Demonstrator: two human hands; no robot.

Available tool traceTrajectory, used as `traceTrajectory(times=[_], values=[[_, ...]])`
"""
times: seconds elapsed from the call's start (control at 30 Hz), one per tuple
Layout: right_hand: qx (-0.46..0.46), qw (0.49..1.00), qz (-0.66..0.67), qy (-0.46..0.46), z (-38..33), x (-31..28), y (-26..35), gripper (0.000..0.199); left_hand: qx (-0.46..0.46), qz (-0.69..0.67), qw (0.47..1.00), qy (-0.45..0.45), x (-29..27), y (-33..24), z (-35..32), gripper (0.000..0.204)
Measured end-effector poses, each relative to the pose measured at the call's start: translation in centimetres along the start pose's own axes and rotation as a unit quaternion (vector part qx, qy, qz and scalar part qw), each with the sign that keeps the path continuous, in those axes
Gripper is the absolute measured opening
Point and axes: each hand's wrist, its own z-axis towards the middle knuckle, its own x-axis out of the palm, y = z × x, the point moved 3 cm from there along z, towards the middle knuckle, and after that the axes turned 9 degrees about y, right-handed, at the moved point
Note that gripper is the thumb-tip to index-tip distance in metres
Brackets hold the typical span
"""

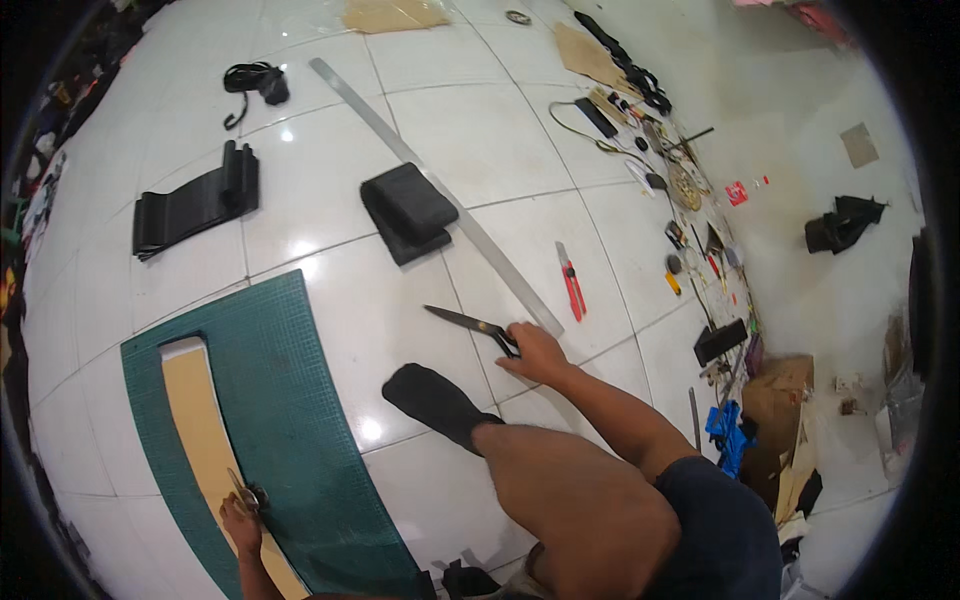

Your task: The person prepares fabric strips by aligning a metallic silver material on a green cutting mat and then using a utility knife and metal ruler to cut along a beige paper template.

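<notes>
Black-handled scissors (468,322) with dark blades lie low over the white tiles, pointing left. My right hand (536,355) has its fingers closed at their handles. On the left, a green cutting mat (290,420) carries a long tan strip (205,430) with a dark edge and a pale upper end. Over the strip's lower part, my left hand (241,524) is closed on a small shiny round metal object (256,497); its exact kind is too small to tell. My foot in a black sock (435,400) rests between the mat and the scissors.
A long metal ruler (500,265) runs diagonally under or beside a folded black piece (408,210). A red box cutter (573,285) lies right of it. Black folded material (195,205) and a black strap bundle (257,82) lie farther left. Tools and a cardboard box (778,410) line the right wall.
</notes>
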Motion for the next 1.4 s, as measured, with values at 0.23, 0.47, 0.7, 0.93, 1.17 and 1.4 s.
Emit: traceTrajectory(times=[0.23, 0.47, 0.7, 0.93, 1.17, 1.4], values=[[0.116, 0.992, 0.043, -0.022, -3.7, 0.7, -1.8, 0.044, -0.039, -0.005, 0.999, 0.002, -0.5, -1.2, 0.0, 0.049], [0.103, 0.970, -0.037, -0.218, 1.3, -3.7, -8.0, 0.055, -0.020, 0.028, 0.999, 0.031, 0.5, -0.9, 0.3, 0.053], [0.170, 0.982, 0.080, -0.033, 5.1, -4.5, -8.5, 0.061, -0.016, -0.023, 1.000, -0.014, 0.4, -0.9, -0.5, 0.054], [0.194, 0.981, 0.032, 0.002, 6.7, -3.0, -7.8, 0.064, -0.050, -0.029, 0.998, 0.001, -0.8, -1.0, -0.6, 0.055], [0.148, 0.970, 0.075, -0.180, 5.5, -9.3, -9.7, 0.044, -0.071, -0.004, 0.997, -0.024, -0.6, -1.4, -0.4, 0.055], [0.039, 0.963, 0.100, -0.247, 6.3, -15.4, -2.2, 0.033, -0.120, -0.020, 0.992, -0.020, -0.6, -3.4, -1.2, 0.054]])
